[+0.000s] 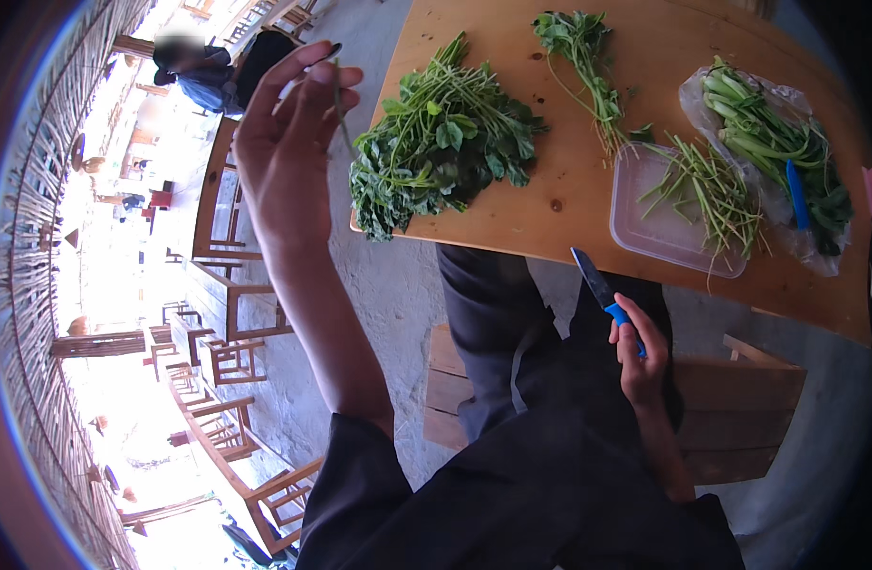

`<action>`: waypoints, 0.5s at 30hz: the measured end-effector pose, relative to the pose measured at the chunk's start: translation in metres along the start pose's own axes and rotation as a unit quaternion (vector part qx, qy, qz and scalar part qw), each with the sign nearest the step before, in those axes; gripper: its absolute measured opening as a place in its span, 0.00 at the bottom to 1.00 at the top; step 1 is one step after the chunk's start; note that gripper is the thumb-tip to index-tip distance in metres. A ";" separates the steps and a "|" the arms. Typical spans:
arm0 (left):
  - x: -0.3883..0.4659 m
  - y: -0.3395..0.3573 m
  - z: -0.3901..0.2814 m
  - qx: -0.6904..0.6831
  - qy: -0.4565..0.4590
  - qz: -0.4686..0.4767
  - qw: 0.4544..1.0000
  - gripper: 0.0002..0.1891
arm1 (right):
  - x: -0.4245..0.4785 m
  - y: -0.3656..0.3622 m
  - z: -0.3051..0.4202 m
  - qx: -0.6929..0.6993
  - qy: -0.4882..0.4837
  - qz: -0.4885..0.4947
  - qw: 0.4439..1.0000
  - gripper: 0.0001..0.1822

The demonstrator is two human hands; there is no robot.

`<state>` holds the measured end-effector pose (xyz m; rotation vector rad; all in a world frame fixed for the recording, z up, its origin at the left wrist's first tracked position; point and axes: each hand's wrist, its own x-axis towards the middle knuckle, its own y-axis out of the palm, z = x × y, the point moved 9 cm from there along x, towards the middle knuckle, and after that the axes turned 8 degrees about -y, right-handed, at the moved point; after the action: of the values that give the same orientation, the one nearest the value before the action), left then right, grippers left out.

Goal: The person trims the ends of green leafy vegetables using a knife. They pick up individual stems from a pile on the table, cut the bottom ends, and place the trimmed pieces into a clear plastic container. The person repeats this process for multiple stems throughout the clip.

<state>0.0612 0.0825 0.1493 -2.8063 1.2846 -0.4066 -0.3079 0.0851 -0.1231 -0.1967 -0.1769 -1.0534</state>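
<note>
Raised beyond the table's left edge, my left hand [289, 135] pinches a thin green stem [343, 114] that hangs down from the fingertips. A small dark piece [334, 50] shows at the fingertips; I cannot tell what it is. My right hand [642, 360] grips a small knife [594, 276] by its blue handle, low before the table's near edge, blade pointing away and slightly left. On the wooden table [528, 224], a large heap of leafy greens [450, 142] lies at the left corner. Cut stems [714, 199] rest in and over a clear plastic tray [639, 228].
A smaller bunch of greens [585, 71] lies farther back. At right, thicker-stalked greens [756, 128] sit on a plastic bag [692, 92], with a blue-handled tool [798, 196] on top. A wooden bench [735, 420] is beneath me. Another person [208, 75] is at upper left among wooden tables [211, 185].
</note>
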 end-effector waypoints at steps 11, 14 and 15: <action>0.007 0.024 -0.011 0.104 0.025 -0.027 0.994 0.18 | 0.006 -0.001 0.002 -0.004 -0.030 -0.002 1.000 0.19; 0.015 0.026 0.002 0.114 0.009 0.009 0.993 0.19 | 0.006 0.000 -0.001 0.012 -0.019 -0.004 1.000 0.20; 0.020 0.027 0.010 0.114 -0.008 0.023 0.993 0.20 | 0.006 0.000 -0.001 0.014 -0.023 -0.004 1.000 0.20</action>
<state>0.0559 0.0487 0.1402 -2.5824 1.2121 -0.4924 -0.3047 0.0797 -0.1228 -0.1964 -0.2343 -1.0543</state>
